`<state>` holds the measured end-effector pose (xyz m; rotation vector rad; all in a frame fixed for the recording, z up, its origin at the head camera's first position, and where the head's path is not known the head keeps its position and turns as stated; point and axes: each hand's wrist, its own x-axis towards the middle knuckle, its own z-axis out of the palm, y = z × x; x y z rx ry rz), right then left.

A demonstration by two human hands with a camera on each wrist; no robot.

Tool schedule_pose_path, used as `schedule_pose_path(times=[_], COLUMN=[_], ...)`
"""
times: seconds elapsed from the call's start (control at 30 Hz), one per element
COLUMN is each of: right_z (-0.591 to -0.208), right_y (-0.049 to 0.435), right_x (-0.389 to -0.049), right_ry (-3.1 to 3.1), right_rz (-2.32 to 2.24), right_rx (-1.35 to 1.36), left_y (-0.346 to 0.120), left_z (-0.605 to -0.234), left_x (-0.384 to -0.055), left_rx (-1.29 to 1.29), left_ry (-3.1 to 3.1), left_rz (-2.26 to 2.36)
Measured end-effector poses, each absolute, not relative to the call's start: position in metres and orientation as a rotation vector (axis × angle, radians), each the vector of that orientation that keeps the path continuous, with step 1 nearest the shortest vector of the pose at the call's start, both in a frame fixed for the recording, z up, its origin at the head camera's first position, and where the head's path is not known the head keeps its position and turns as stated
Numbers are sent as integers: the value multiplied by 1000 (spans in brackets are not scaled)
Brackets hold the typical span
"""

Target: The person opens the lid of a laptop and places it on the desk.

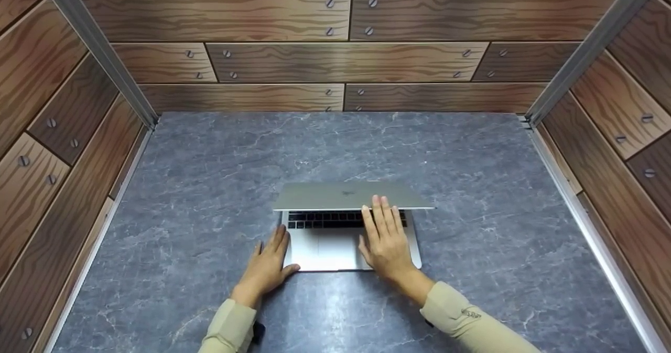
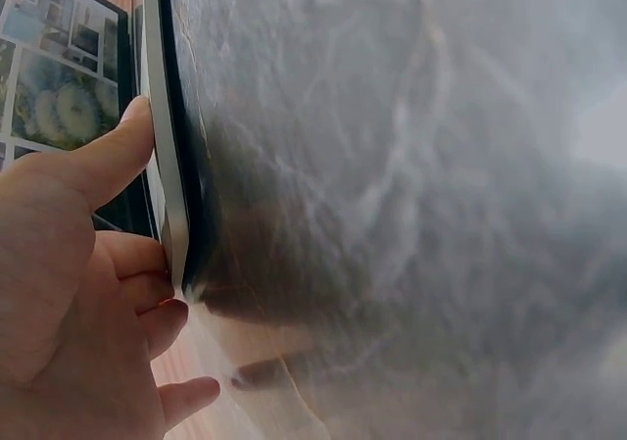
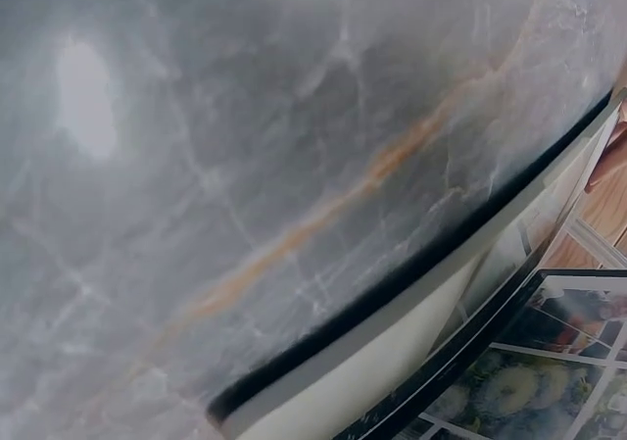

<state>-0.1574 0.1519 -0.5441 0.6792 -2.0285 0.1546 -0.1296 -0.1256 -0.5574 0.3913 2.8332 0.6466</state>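
A silver laptop (image 1: pixel 327 250) sits on the grey marbled tabletop, its lid (image 1: pixel 325 194) leaning forward over the dark keyboard (image 1: pixel 320 220). My left hand (image 1: pixel 266 266) holds the base at its left front corner. In the left wrist view the thumb lies over the edge and the other fingers are bent against the side. My right hand (image 1: pixel 390 243) reaches over the right part of the base, its straight fingers on the lid's edge. Picture tiles show on the lit screen (image 2: pixel 64 77). In the right wrist view only a bit of a finger (image 3: pixel 609 161) shows at the right border.
Wood-plank-patterned walls (image 1: pixel 278 62) enclose the tabletop (image 1: pixel 209 169) at the back and both sides. Metal posts (image 1: pixel 105 54) stand at the rear corners, and pale metal strips (image 1: pixel 592 227) run along the side edges.
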Motion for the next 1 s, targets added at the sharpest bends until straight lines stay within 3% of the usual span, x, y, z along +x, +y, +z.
schedule_pose_path(times=[1.0], right_z=[-520], right_y=[148], right_x=[-170], right_ry=[-2130], right_rz=[143], right_rx=[635], left_y=[-125], left_z=[-559], left_x=[-132], left_rx=[375], left_ry=[2829], left_rz=[607])
